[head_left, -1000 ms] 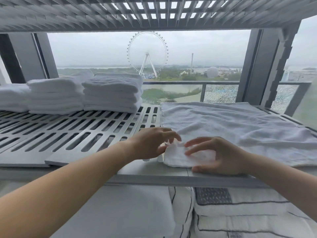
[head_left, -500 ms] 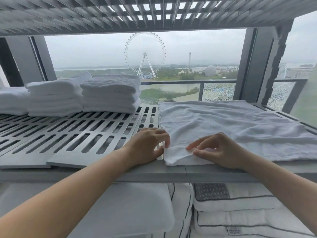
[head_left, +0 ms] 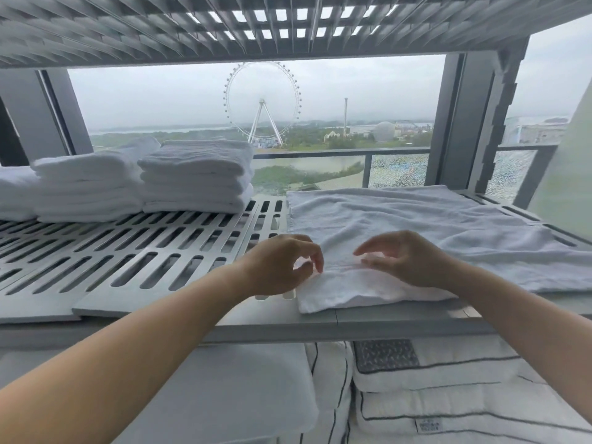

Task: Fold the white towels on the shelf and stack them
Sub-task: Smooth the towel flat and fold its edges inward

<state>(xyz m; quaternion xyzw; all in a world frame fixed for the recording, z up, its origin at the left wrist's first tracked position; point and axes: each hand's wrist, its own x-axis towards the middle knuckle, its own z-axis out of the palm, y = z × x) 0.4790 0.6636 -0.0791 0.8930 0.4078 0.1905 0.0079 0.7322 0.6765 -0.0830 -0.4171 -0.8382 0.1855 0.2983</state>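
A white towel lies spread flat on the right half of the grey slatted shelf. Its near left corner reaches the shelf's front edge. My left hand is curled at that corner's left edge, thumb and fingers pinching the cloth. My right hand rests just to the right, fingertips pinching a low ridge raised in the towel. Three stacks of folded white towels stand at the back left: the nearest stack, a second stack, and a third stack cut off by the frame.
Another slatted shelf hangs close overhead. A grey upright post stands at the back right. Below the front edge lie white pillows with dark piping. Bare slats lie between my left hand and the stacks.
Both hands have moved a little away from the front edge, further onto the towel. A ridge has formed in the cloth between them. The stacks have not moved.
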